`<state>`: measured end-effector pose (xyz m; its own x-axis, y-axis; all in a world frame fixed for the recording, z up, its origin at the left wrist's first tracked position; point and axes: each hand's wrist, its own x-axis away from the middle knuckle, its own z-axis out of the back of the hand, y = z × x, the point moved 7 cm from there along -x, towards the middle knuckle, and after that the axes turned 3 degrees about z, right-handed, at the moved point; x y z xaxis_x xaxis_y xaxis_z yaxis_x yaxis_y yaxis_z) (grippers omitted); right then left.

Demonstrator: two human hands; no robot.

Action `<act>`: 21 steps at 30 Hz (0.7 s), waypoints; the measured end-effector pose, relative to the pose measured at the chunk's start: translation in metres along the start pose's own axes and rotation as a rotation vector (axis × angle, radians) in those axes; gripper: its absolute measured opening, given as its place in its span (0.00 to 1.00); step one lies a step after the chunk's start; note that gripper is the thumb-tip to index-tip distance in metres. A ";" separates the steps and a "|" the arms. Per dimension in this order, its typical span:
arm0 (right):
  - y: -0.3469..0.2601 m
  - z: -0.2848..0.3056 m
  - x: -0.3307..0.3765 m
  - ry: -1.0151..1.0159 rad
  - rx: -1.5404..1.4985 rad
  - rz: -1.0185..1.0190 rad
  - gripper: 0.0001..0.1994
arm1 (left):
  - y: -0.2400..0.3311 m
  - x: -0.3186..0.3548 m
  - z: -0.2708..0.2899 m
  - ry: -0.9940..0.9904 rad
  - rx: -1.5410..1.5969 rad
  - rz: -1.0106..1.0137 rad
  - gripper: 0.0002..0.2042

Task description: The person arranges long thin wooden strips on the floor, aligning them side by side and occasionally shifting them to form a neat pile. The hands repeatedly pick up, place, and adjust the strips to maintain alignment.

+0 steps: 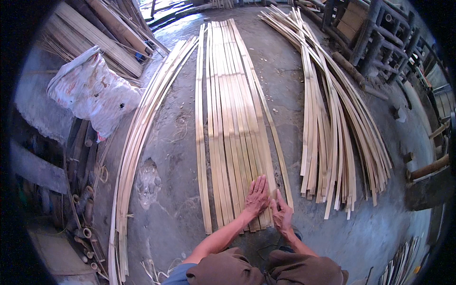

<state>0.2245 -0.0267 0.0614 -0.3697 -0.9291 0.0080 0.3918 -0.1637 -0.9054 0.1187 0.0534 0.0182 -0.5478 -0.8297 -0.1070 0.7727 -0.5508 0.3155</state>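
Note:
Long flat bamboo strips (pixel 232 123) lie side by side on the floor, running away from me. My left hand (pixel 257 195) rests flat on their near part, fingers stretched forward. Just right of it, my right hand (pixel 283 214) has its thumb and fingers closed at the edge of the rightmost strip in the row (pixel 264 147); the exact grip is partly hidden. One separate strip (pixel 275 137) lies to the right of the row, its near end beside my right hand. Another loose strip (pixel 200 142) lies along the left side with a narrow gap.
A curved bundle of strips (pixel 137 128) lies on the left, and a fanned, crossing pile (pixel 327 123) on the right. A stained white sack (pixel 92 90) leans at the left near bamboo poles (pixel 118 26). Dark wooden frames (pixel 380 47) stand at the far right.

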 end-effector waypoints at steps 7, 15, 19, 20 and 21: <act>-0.003 -0.014 0.000 -0.058 -0.048 -0.058 0.26 | -0.020 0.005 0.009 0.038 0.071 0.131 0.33; -0.009 -0.028 0.000 -0.170 -0.043 -0.167 0.27 | -0.036 0.025 0.014 0.083 -0.011 0.120 0.32; 0.002 -0.024 0.002 -0.091 -0.142 -0.129 0.25 | -0.036 0.025 0.014 0.082 -0.003 0.125 0.32; 0.003 -0.022 0.004 -0.044 -0.200 -0.140 0.25 | -0.037 0.026 0.014 0.090 0.009 0.123 0.33; 0.005 -0.020 0.004 0.003 -0.259 -0.150 0.24 | -0.037 0.027 0.014 0.097 0.020 0.121 0.33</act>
<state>0.2080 -0.0250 0.0486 -0.4097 -0.8999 0.1493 0.1045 -0.2089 -0.9723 0.0707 0.0532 0.0167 -0.4166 -0.8953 -0.1575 0.8242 -0.4451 0.3501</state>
